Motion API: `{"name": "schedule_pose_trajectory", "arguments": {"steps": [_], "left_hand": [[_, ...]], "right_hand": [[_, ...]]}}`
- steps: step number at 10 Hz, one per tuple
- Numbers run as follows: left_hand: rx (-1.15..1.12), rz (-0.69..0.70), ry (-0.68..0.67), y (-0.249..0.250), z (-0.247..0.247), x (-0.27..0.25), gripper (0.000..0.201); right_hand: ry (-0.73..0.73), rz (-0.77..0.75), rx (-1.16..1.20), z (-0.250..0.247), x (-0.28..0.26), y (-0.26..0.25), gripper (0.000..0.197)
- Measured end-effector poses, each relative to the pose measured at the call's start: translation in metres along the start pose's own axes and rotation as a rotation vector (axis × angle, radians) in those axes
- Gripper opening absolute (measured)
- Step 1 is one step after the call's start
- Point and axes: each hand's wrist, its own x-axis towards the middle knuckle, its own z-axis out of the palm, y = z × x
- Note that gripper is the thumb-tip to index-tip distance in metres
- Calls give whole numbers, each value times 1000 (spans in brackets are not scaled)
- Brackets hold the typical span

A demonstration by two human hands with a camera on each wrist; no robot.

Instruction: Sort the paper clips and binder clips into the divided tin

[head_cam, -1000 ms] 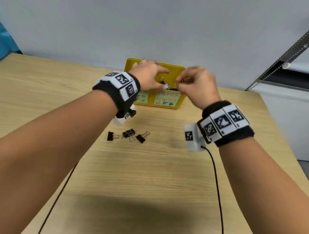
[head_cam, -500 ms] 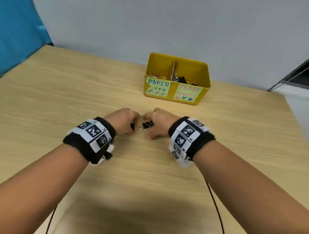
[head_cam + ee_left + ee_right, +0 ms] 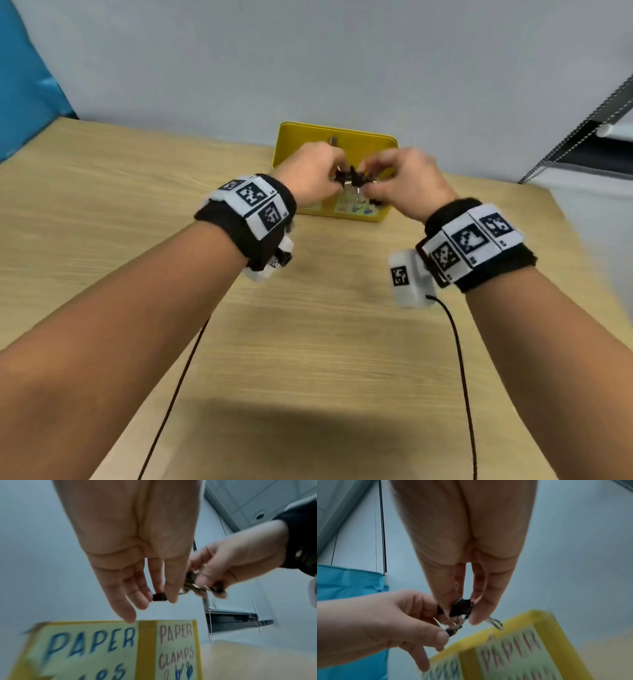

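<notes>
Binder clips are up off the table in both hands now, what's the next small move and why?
Probably carry them over the right-hand compartment, labelled PAPER CLAMPS, and let go. Both the left hand and the right hand pinch black binder clips just in front of the yellow tin, so only a short reach remains.

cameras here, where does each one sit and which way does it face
Head: on the head, looking forward and down; both forearms, left hand, right hand above the yellow tin.
Left wrist: under the left palm, along fingers pinching a binder clip.
Right wrist: under the right palm, toward its pinched binder clips.
Shared: both wrist views show the other hand and the tin's labels.
</notes>
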Motion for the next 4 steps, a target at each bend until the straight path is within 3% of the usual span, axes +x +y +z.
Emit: {"name": "schedule_pose_trajectory", "arguments": {"steps": [1, 2, 3, 4], "left_hand": [[-14, 3, 32, 14, -5, 28, 50], [39, -33, -25, 14, -7, 37, 57], [55, -47, -24, 6, -11, 31, 54], [18, -81, -84, -4, -12, 4, 50]], "right_hand": [[248, -27, -79, -24, 30, -12, 31], [197, 13, -175, -25, 52, -17, 35], [-7, 107, -277, -19, 62, -11, 43], [-49, 139, -306, -10, 54, -1, 43]]}}
